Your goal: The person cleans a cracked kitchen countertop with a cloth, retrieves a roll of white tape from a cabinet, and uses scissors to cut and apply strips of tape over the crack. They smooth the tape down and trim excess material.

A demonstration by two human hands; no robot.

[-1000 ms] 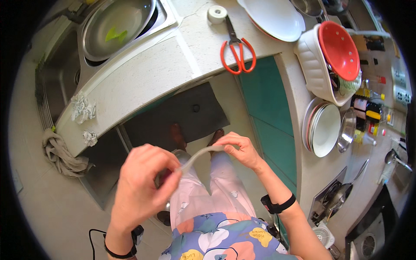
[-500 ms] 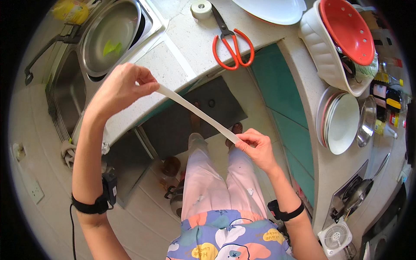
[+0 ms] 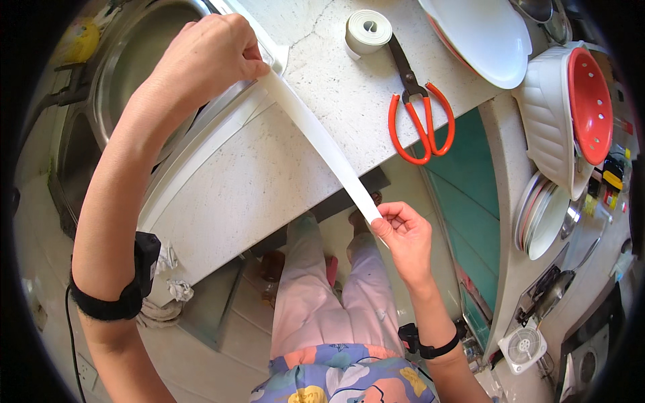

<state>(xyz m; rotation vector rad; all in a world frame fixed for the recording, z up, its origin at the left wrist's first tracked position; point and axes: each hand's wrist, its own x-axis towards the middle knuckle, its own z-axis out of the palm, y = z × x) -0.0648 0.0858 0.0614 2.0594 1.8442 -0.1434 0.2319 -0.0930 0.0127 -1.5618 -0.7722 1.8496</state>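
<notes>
A long white strip of tape (image 3: 321, 140) is stretched taut at a slant over the counter. My left hand (image 3: 211, 57) pinches its far end, close to the sink edge. The near end is between the thumb and fingers of my right hand (image 3: 405, 236), just past the counter's front edge. To the right of the strip lie red-handled scissors (image 3: 413, 90), their loops overhanging the counter edge. Behind them sits a roll of white tape (image 3: 363, 45). Another white strip (image 3: 208, 149) runs along the counter beside the sink.
A large steel basin (image 3: 138, 54) rests at the sink, partly hidden by my left arm. On the right are a white plate (image 3: 487, 40), a white basket (image 3: 547, 121) with a red colander (image 3: 591, 111), stacked plates (image 3: 547, 225) and a small white fan (image 3: 524, 348).
My view has moved closer over the counter. The strip, still held at both ends, is now stretched above the countertop near the sink edge. The scissors and roll appear nearer.
</notes>
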